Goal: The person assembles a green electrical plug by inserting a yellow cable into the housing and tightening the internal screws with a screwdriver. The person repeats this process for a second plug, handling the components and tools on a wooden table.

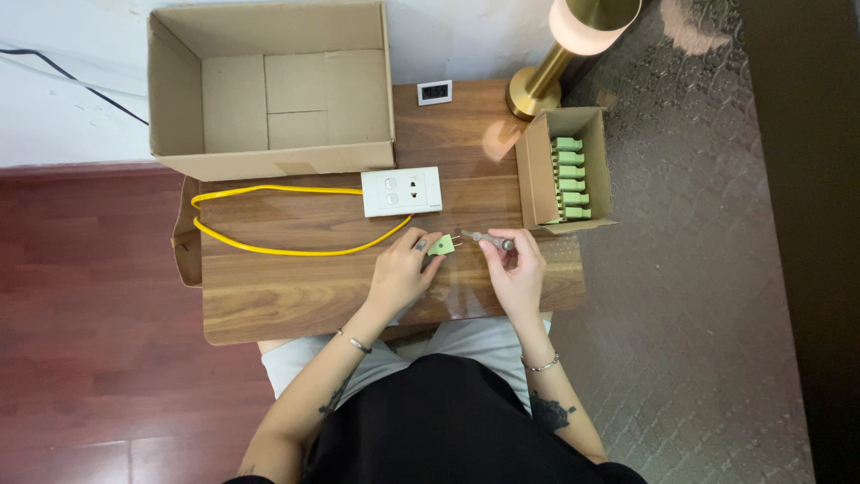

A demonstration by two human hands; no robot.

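Observation:
My left hand (400,271) pinches a small green plug (440,244), its metal prongs pointing right. My right hand (514,269) holds a slim screwdriver (488,238) with its tip aimed left at the plug's prongs. Both hands rest on a dark wooden table (296,287) near its front edge. Just above the hands lies a white socket plate (401,192), joined to a looping yellow cable (269,220).
A large open cardboard box (269,152) stands at the back left. A small open carton (536,170) with several green plugs (568,179) sits at the right edge. A brass lamp (555,63) and a small white digital display (434,91) stand behind.

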